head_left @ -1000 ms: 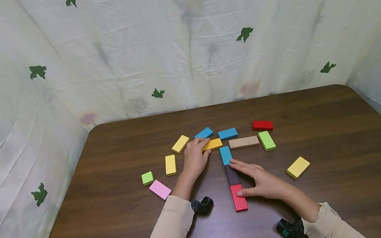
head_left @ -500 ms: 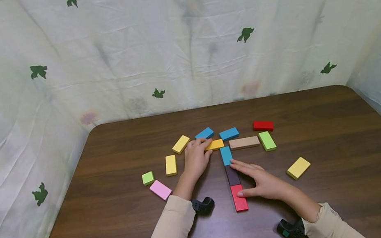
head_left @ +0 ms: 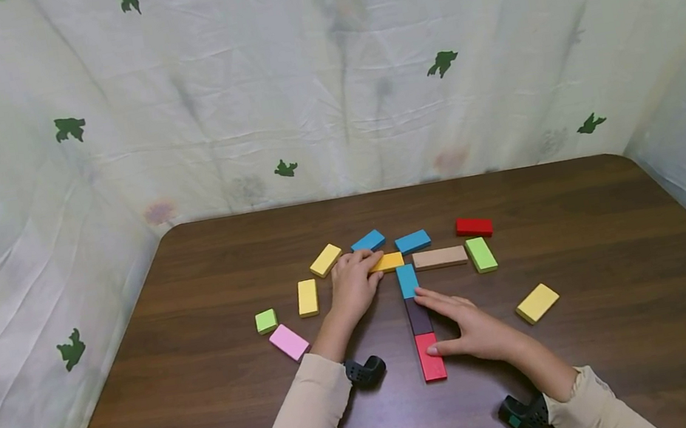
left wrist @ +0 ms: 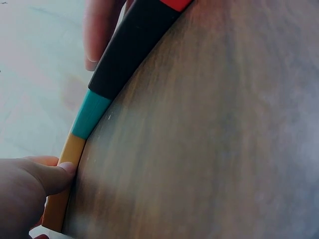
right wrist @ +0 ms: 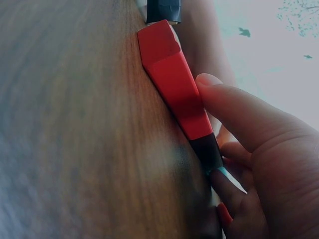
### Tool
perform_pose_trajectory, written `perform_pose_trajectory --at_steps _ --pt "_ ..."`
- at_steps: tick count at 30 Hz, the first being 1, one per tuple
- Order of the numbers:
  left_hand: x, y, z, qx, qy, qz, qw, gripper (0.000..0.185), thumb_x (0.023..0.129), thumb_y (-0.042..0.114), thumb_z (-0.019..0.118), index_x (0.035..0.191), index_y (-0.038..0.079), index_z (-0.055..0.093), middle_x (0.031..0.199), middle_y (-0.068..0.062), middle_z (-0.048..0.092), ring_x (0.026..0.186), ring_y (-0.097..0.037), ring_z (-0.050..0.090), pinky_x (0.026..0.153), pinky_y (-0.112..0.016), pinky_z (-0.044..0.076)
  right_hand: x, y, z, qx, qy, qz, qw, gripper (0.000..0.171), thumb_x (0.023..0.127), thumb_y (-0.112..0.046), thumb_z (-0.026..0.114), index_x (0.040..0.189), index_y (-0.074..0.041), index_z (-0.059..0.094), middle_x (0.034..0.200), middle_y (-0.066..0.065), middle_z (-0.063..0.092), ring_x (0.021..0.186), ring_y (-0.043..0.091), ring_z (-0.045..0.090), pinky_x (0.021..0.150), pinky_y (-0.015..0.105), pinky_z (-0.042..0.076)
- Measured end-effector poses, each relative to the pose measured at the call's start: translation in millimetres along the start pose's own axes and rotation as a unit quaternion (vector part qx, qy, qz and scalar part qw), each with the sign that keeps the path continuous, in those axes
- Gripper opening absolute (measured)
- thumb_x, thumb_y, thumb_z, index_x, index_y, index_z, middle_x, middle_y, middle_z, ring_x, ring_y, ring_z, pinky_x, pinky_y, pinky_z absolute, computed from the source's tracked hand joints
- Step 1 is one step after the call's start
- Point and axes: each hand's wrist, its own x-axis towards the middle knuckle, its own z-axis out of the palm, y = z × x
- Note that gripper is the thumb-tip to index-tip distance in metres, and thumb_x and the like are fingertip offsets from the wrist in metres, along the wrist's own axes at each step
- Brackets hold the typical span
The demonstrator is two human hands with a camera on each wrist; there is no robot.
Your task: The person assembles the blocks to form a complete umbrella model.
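My left hand (head_left: pixel 352 287) pinches an orange-yellow block (head_left: pixel 389 262) between thumb and fingers; the left wrist view shows the thumb on the near side of this orange block (left wrist: pixel 59 209). Just right of its end begins a line of blocks running toward me: blue (head_left: pixel 407 281), black (head_left: pixel 419 316) and red (head_left: pixel 433 368). Along the right side of that line lies my right hand (head_left: pixel 475 328), fingers extended. Its thumb touches the red block (right wrist: pixel 174 89), and its fingertips rest by the blue and black ones. A beige block (head_left: pixel 440 258) lies right of the orange one, across a small gap.
Behind the orange block lie two blue blocks (head_left: pixel 412 242). Yellow blocks (head_left: pixel 307 298), a small green block (head_left: pixel 266 321) and a pink block (head_left: pixel 289 342) are on the left. Red (head_left: pixel 474 227), green (head_left: pixel 480 255) and yellow (head_left: pixel 537 304) blocks lie on the right.
From one second ago, the orange block in my left hand has slid slightly right, and the blue block behind it has shifted a little too. My right hand has stayed in place.
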Motion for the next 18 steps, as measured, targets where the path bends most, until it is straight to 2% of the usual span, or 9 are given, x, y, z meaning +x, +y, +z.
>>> perform_pose_trajectory --at_steps 10,13,15,18 --pt "-3.4 -0.4 -0.2 -0.005 0.010 -0.009 0.9999 0.043 0.075 0.030 0.059 0.116 0.024 0.049 0.115 0.004 0.045 0.104 -0.019 0.034 0.088 -0.041 0.021 -1.0 -0.5 0.0 0.004 0.002 -0.002 1.000 0.074 0.069 -0.047 0.059 0.129 -0.018 0.029 0.134 -0.006 0.021 0.118 0.014 0.022 0.090 0.046 0.017" --pt "-4.4 0.2 -1.3 -0.011 0.022 0.005 0.9997 0.042 0.074 0.030 0.060 0.114 0.021 0.050 0.115 0.004 0.045 0.105 -0.018 0.034 0.090 -0.040 0.018 -0.7 -0.2 0.5 0.002 0.002 -0.002 1.000 0.074 0.069 -0.048 0.058 0.129 -0.018 0.029 0.134 -0.006 0.021 0.118 0.015 0.022 0.090 0.047 0.017" --pt "-4.9 1.3 -2.3 -0.026 0.031 0.021 0.9990 0.041 0.074 0.028 0.061 0.113 0.018 0.051 0.113 0.002 0.046 0.105 -0.018 0.035 0.091 -0.038 0.020 -0.6 -0.2 0.4 0.001 0.001 -0.001 1.000 0.074 0.069 -0.048 0.058 0.129 -0.018 0.029 0.134 -0.006 0.020 0.118 0.014 0.022 0.090 0.047 0.017" --pt "-6.1 4.1 -3.9 -0.060 0.026 0.045 0.9969 0.040 0.075 0.023 0.060 0.113 0.012 0.051 0.113 -0.001 0.047 0.106 -0.019 0.037 0.091 -0.034 0.025 -0.9 -0.6 -0.4 0.005 0.000 0.005 1.000 0.074 0.068 -0.049 0.058 0.129 -0.019 0.029 0.134 -0.008 0.020 0.118 0.013 0.022 0.090 0.046 0.018"
